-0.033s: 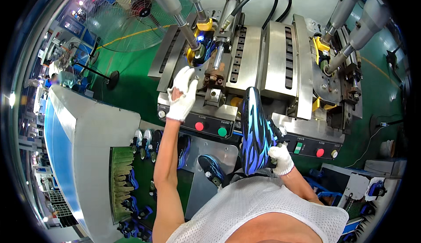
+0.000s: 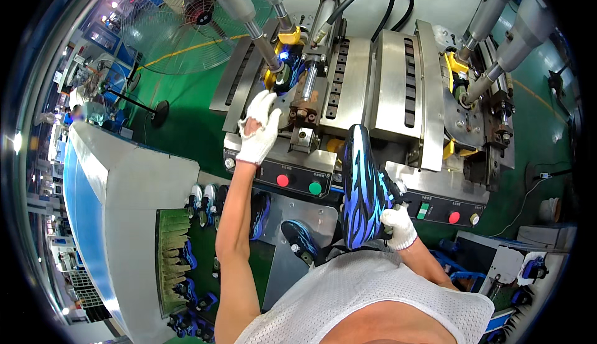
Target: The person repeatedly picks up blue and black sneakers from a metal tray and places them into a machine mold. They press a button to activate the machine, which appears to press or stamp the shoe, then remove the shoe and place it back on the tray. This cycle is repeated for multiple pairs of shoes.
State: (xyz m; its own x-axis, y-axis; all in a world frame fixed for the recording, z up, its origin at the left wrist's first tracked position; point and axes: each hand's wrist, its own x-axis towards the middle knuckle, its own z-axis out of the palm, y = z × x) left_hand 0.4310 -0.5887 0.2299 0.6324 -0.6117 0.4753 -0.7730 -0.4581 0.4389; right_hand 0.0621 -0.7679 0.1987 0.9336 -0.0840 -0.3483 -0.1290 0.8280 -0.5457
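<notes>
My right hand (image 2: 399, 227), in a white glove, grips a blue and black shoe (image 2: 362, 185) by its heel, sole facing up, in front of the steel press machine (image 2: 373, 77). My left hand (image 2: 260, 126), also gloved, reaches forward with fingers spread and rests on the machine's left station. Just beyond it, another blue shoe (image 2: 287, 70) sits clamped under a metal piston. A red button (image 2: 282, 180) and a green button (image 2: 315, 188) lie on the panel below my left wrist.
A second press station (image 2: 463, 89) stands at the right with its own button panel (image 2: 448, 213). Several blue shoes (image 2: 205, 201) lie on a conveyor at lower left beside a white housing (image 2: 137, 176). One more shoe (image 2: 298, 238) lies near my body. A floor fan (image 2: 186, 18) stands at the back left.
</notes>
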